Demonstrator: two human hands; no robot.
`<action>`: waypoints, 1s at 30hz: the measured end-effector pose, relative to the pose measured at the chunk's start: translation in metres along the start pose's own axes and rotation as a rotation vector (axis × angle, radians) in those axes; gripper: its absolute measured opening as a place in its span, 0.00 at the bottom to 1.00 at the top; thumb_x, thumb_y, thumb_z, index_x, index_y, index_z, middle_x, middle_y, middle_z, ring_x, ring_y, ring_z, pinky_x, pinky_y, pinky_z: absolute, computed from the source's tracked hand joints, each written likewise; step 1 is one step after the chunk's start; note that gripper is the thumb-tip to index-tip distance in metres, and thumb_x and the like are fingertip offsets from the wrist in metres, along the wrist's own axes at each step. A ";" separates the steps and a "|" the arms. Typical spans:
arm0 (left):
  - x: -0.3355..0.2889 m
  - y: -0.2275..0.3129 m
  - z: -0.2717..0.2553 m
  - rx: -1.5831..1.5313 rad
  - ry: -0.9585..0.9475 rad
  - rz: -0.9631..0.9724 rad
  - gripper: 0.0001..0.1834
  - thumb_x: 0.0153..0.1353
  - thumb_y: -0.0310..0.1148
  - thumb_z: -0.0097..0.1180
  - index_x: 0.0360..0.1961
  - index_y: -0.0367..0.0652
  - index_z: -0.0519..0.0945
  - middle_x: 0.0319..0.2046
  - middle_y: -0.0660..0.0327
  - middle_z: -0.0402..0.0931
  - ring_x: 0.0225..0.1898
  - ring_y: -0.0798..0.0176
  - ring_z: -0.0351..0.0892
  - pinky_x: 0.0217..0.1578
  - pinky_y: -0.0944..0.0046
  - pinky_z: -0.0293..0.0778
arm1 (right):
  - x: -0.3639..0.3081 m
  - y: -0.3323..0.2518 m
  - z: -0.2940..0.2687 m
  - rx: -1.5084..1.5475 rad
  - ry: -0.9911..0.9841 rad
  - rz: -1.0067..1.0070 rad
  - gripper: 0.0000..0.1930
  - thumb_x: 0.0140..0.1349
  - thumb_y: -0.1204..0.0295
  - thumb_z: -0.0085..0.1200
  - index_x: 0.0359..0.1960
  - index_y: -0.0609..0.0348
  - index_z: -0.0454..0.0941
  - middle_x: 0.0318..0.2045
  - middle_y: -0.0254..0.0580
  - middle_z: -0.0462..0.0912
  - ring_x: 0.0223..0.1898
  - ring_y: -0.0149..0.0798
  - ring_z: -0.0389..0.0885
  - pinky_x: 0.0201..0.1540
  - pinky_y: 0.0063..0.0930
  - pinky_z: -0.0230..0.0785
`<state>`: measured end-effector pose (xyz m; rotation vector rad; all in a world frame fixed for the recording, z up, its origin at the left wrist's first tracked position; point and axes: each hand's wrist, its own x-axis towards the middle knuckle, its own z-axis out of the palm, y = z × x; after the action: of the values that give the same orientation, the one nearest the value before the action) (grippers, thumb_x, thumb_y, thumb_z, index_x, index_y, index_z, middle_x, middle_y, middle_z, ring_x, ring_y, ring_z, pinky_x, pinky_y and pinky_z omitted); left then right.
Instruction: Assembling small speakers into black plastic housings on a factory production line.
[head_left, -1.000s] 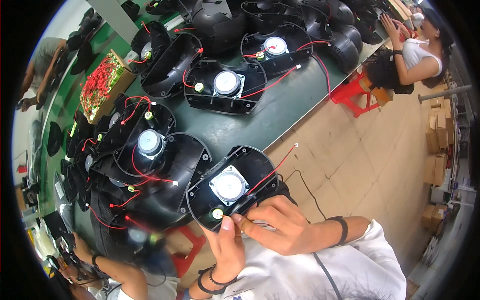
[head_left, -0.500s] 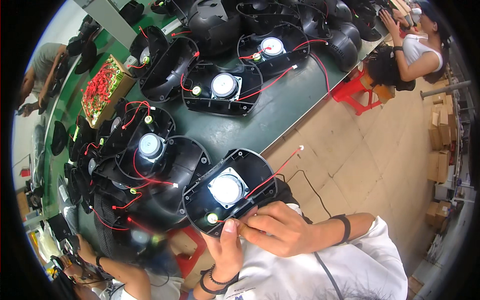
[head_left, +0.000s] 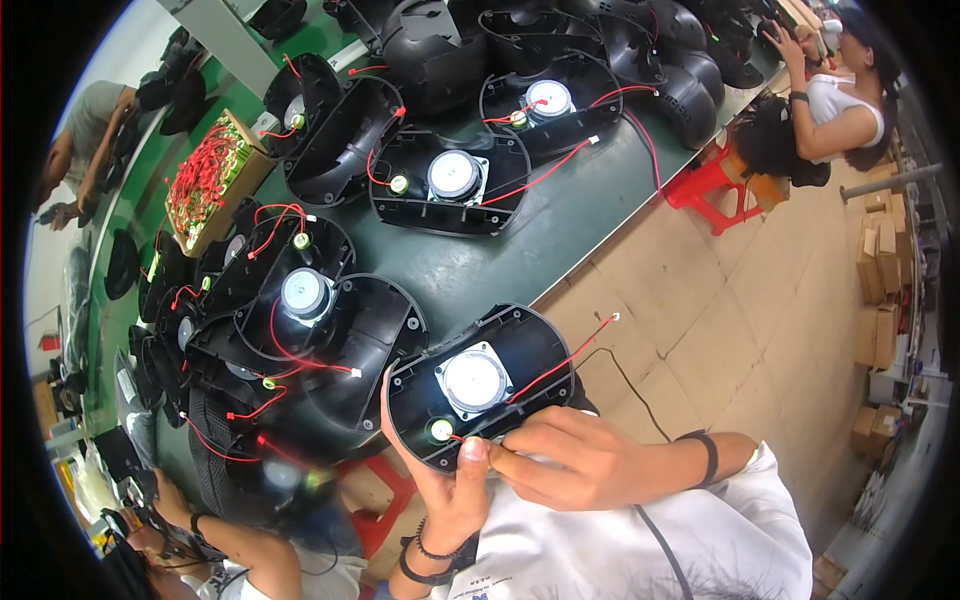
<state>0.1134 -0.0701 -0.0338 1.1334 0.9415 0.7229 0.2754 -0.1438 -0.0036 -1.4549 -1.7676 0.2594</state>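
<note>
In front of my body is a black plastic speaker housing (head_left: 410, 400), tilted, with its inside facing up. A round speaker (head_left: 475, 380) on a square metal frame sits in its middle, and a red wire (head_left: 568, 362) with a white plug runs out past the far right rim. My left hand (head_left: 455, 490) grips the housing's left end, thumb over the near rim. Beside that thumb, my right hand (head_left: 570, 460) has its fingers pinched together at the near edge. A small yellow-green round part (head_left: 441, 430) lies near the thumb; its short red lead disappears at the fingertips.
More speaker housings (head_left: 450, 215) crowd the green table (head_left: 480, 265). A cardboard box (head_left: 235, 190) holds red-wired parts. One co-worker (head_left: 250, 550) sits at lower left, another (head_left: 835, 110) at upper right near a red stool (head_left: 715, 195). Cartons (head_left: 885, 330) line the right side.
The housing and both my hands have shifted slightly right, and the housing lies a little flatter to view. My left fingers now show along its left side. My grip looks the same.
</note>
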 end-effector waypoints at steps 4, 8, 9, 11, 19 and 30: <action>0.005 0.010 0.002 0.061 -0.041 0.019 0.49 0.65 0.35 0.61 0.76 0.34 0.42 0.68 0.46 0.57 0.67 0.54 0.62 0.67 0.54 0.62 | 0.006 -0.001 -0.021 0.150 -0.224 0.069 0.26 0.56 0.71 0.66 0.55 0.69 0.75 0.44 0.45 0.77 0.39 0.41 0.79 0.38 0.31 0.77; 0.011 0.012 0.005 0.045 -0.115 0.094 0.50 0.63 0.37 0.64 0.76 0.32 0.45 0.68 0.45 0.59 0.67 0.53 0.65 0.67 0.55 0.62 | 0.014 -0.001 -0.045 0.282 -0.372 0.138 0.28 0.60 0.69 0.64 0.60 0.70 0.72 0.48 0.48 0.78 0.43 0.45 0.81 0.42 0.34 0.80; 0.013 0.017 0.008 0.029 -0.145 0.123 0.51 0.63 0.37 0.65 0.76 0.31 0.45 0.67 0.45 0.60 0.66 0.53 0.65 0.67 0.55 0.62 | 0.015 -0.001 -0.049 0.299 -0.411 0.137 0.28 0.61 0.69 0.63 0.61 0.70 0.70 0.50 0.48 0.77 0.46 0.46 0.82 0.44 0.35 0.80; 0.013 0.022 0.010 0.001 -0.159 0.120 0.53 0.61 0.37 0.68 0.76 0.31 0.45 0.65 0.45 0.64 0.65 0.54 0.68 0.66 0.56 0.64 | 0.018 -0.001 -0.059 0.316 -0.451 0.139 0.29 0.63 0.69 0.62 0.63 0.70 0.69 0.52 0.49 0.77 0.48 0.47 0.82 0.45 0.36 0.81; 0.019 0.022 0.005 0.091 -0.114 0.168 0.53 0.58 0.38 0.71 0.75 0.31 0.50 0.64 0.47 0.67 0.62 0.54 0.72 0.64 0.56 0.67 | 0.040 0.000 -0.068 0.342 -0.056 0.160 0.16 0.59 0.76 0.64 0.49 0.67 0.81 0.41 0.44 0.85 0.37 0.45 0.84 0.37 0.34 0.78; 0.018 0.021 -0.001 0.323 -0.154 0.415 0.55 0.51 0.28 0.72 0.74 0.28 0.51 0.67 0.43 0.65 0.63 0.51 0.74 0.63 0.55 0.69 | 0.051 0.001 -0.039 0.500 0.021 0.389 0.11 0.51 0.79 0.67 0.34 0.57 0.79 0.29 0.31 0.81 0.31 0.33 0.79 0.34 0.28 0.73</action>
<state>0.1203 -0.0481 -0.0181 1.6763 0.7130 0.8184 0.3026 -0.1106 0.0440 -1.4007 -1.2643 0.8213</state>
